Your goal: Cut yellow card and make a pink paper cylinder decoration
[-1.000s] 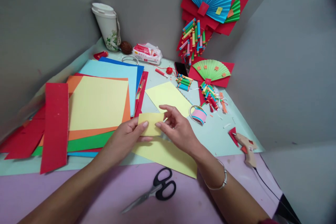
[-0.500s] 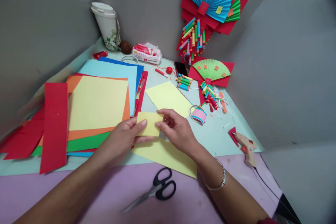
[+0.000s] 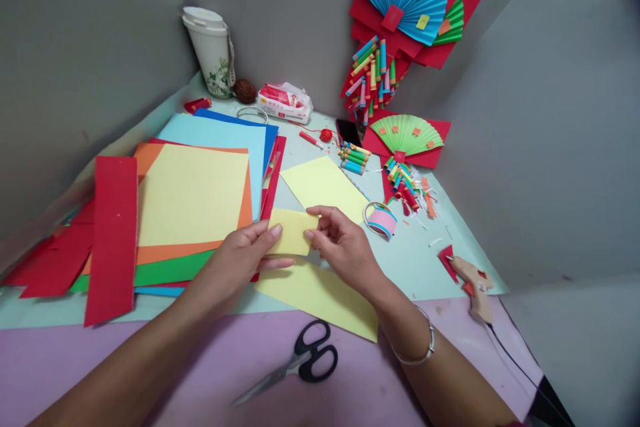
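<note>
A small yellow paper rectangle [image 3: 293,230] is held up between my hands, slightly bowed. My left hand [image 3: 253,250] grips its left end, thumb on top and fingers behind. Thumb and forefinger of my right hand [image 3: 345,243] pinch its right edge. Beneath my hands lies a larger yellow sheet [image 3: 325,300], partly covered by them. Another yellow sheet [image 3: 325,187] rests just behind. Black-handled scissors [image 3: 295,363] lie in front of me, blades pointing left.
On the left is a stack of coloured paper [image 3: 195,197] with a red strip [image 3: 113,240] over it. A glue gun [image 3: 475,287] lies at right, near a tape roll [image 3: 381,220]. Behind stand a cup [image 3: 210,53], a tissue pack [image 3: 285,103] and a green paper fan [image 3: 407,135].
The yellow rectangle bends a little more and has risen slightly in my hands. The whole view has shifted a little; both hands keep their grip.
</note>
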Tool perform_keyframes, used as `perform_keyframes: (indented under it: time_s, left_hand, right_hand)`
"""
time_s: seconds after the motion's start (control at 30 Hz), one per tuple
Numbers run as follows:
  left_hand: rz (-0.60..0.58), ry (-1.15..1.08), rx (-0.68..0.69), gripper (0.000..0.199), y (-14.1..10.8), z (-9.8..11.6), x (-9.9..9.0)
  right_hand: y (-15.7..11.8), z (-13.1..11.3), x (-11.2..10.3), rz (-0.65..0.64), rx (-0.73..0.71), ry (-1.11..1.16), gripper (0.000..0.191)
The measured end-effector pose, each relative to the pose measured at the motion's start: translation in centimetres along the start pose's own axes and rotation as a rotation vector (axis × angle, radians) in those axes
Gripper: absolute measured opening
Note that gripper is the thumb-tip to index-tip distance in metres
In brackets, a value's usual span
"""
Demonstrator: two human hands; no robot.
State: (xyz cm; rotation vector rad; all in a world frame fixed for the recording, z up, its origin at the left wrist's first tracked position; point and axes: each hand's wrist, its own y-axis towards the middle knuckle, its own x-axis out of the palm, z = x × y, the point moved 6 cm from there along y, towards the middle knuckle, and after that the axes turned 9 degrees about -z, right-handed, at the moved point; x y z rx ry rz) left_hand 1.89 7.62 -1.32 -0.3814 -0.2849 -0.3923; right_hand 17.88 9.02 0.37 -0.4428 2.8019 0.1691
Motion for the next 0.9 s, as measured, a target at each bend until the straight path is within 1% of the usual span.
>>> perform_keyframes:
  time_s: [0.1,0.17,0.23,0.4,0.5,0.73,0.9]
  left_hand:
    - [-0.012,-0.009,0.008,0.042,0.07,-0.41,-0.31]
    - [-0.018,-0.014,0.021,0.041,0.1,-0.52,-0.38]
    - [-0.019,-0.024,0.035,0.04,0.09,-0.45,-0.33]
    - [-0.006,-0.03,0.019,0.04,0.0,-0.16,-0.04]
    - [0.006,-0.022,0.037,0.037,0.01,-0.02,-0.05]
    - [-0.01,-0.036,0.013,0.039,0.14,-0.18,-0.05]
    - [-0.014,-0.024,0.003,0.041,0.22,-0.57,-0.61]
  right_hand:
    - [0.12,0.27,-0.14,0.011,0.038,0.058,0.034]
    - [0.14,0.29,-0.12,0.002,0.04,0.056,0.034]
    - [0.1,0.23,-0.11,-0.008,0.028,0.03,0.034]
    - [-0.1,-0.06,-0.2,-0.013,-0.004,-0.045,0.031]
    - [-0.14,-0.27,-0.21,-0.015,-0.009,-0.076,0.03]
    - [-0.19,-0.51,-0.13,-0.017,-0.028,-0.085,0.032]
    - [0.1,-0.2,-0.3,-0.016,-0.039,-0.078,0.032]
